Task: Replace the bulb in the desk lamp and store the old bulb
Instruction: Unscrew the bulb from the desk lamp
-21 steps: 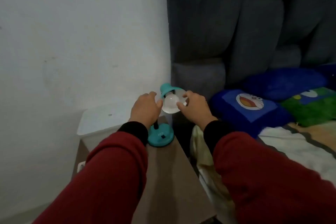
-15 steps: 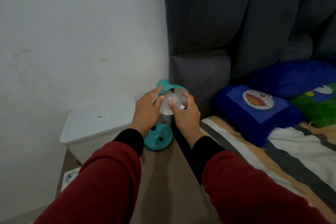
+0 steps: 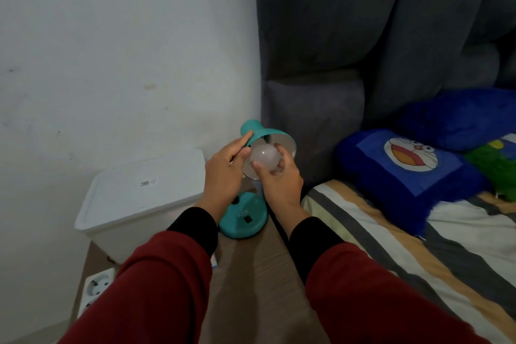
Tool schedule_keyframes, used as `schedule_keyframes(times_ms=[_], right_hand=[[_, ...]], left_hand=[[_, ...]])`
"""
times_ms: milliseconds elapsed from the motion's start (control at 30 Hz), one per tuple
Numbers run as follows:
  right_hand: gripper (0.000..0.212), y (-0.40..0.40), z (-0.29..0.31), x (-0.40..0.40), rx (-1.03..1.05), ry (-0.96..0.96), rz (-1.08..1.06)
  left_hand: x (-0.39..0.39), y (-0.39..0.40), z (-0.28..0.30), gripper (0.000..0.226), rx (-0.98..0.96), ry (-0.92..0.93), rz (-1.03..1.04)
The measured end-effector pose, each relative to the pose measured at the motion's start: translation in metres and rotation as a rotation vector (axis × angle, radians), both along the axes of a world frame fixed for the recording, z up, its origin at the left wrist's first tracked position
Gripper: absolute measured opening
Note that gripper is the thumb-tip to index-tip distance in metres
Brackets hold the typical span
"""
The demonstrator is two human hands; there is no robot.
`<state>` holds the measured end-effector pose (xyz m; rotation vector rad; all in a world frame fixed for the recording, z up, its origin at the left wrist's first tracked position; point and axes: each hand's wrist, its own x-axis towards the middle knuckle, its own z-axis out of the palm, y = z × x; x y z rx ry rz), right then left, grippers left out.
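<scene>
A small teal desk lamp (image 3: 243, 218) stands on a narrow wooden bedside table (image 3: 259, 282), its shade (image 3: 258, 131) tilted toward me. A white round bulb (image 3: 264, 158) sits in the mouth of the shade. My left hand (image 3: 224, 176) grips the shade's left rim, thumb near the bulb. My right hand (image 3: 279, 179) wraps its fingers around the bulb from the right and below. The bulb's base is hidden inside the shade.
A white lidded plastic box (image 3: 139, 198) stands left of the lamp against the wall. A white power strip (image 3: 95, 290) lies at the table's left edge. To the right is a bed with a striped sheet (image 3: 418, 254) and blue cartoon pillows (image 3: 405, 170).
The view has shifted left, showing more of the box and bed. My right hand has turned further around the bulb; my left hand stays on the shade.
</scene>
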<state>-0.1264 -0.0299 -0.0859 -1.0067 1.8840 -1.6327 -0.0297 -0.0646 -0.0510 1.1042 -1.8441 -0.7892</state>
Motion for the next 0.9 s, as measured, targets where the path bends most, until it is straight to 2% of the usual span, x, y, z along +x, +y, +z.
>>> schedule_keyframes(times_ms=[133,200,300,333,400,467,567,633,700,767,833,900], right_hand=[[0.063,0.005,0.001,-0.002,0.010,0.294,0.036],[0.068,0.008,0.000,-0.001,-0.016,0.328,0.027],[0.083,0.006,-0.001,0.006,-0.011,0.108,0.016],[0.083,0.005,0.000,0.007,0.006,-0.010,0.007],[0.068,0.002,0.001,0.007,0.040,-0.162,0.002],[0.058,0.001,0.001,0.005,0.038,-0.119,-0.017],[0.072,0.001,-0.001,0.008,0.009,0.000,-0.047],[0.084,0.001,-0.002,0.012,-0.017,-0.088,-0.053],[0.079,-0.001,-0.005,0.014,-0.018,-0.199,-0.062],[0.065,-0.002,-0.005,0.013,0.002,-0.149,-0.067],[0.068,-0.002,-0.003,0.012,-0.003,-0.084,-0.077],[0.078,-0.001,-0.001,0.013,-0.021,-0.098,-0.075]], left_hand=[[0.000,0.002,0.001,0.036,0.010,0.021,-0.010],[0.000,0.002,0.001,0.036,0.023,0.036,-0.020],[0.001,0.002,0.002,0.036,0.042,0.046,-0.030],[0.001,0.002,0.002,0.036,0.045,0.044,-0.030],[0.001,0.003,0.002,0.036,0.043,0.036,-0.029],[0.001,0.003,0.002,0.036,0.041,0.038,-0.027],[0.001,0.004,0.005,0.036,0.065,0.042,-0.032],[0.000,0.005,0.005,0.036,0.075,0.048,-0.038],[-0.001,0.005,0.004,0.036,0.077,0.060,-0.037],[-0.001,0.004,0.004,0.036,0.081,0.067,-0.026],[-0.001,0.003,0.004,0.036,0.089,0.062,-0.029],[-0.001,0.004,0.004,0.036,0.090,0.057,-0.042]])
